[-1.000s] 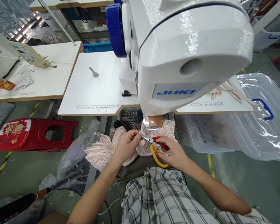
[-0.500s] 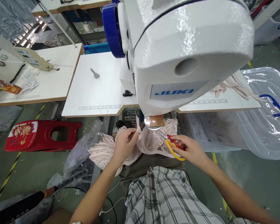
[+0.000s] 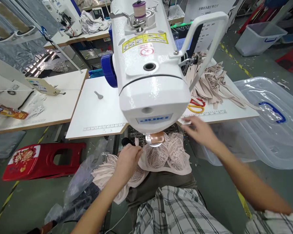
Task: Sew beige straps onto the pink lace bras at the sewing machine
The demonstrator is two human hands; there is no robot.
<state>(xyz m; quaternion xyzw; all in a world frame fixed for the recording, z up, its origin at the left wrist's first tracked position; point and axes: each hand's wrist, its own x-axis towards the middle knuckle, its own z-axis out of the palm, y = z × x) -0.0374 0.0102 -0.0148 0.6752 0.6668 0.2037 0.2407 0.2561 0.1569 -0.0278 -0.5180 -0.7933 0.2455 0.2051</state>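
A pale pink lace bra (image 3: pixel 167 154) lies over my lap, under the head of a white sewing machine (image 3: pixel 151 94). My left hand (image 3: pixel 128 159) is closed, its fingers pinched on the bra near the machine's needle area. More lace bras (image 3: pixel 104 170) are bunched beneath and left of that wrist. Above the table's front edge is my right hand (image 3: pixel 197 130), holding nothing, thumb and fingers apart. Just beyond it, scissors (image 3: pixel 196 106) with red and yellow handles lie on the white table (image 3: pixel 97 113), partly behind the machine head.
A heap of beige fabric strips (image 3: pixel 208 83) covers the table's right side. Beyond the edge stands a clear plastic bin with a blue-handled lid (image 3: pixel 273 130). A red stool (image 3: pixel 45 161) and plastic bags (image 3: pixel 84 174) are at left. A small grey tool (image 3: pixel 98 95) lies on the table.
My right hand has let go of the scissors, which now lie on the table, and moved up and right. My left hand stays on the bra. The view has tilted upward.
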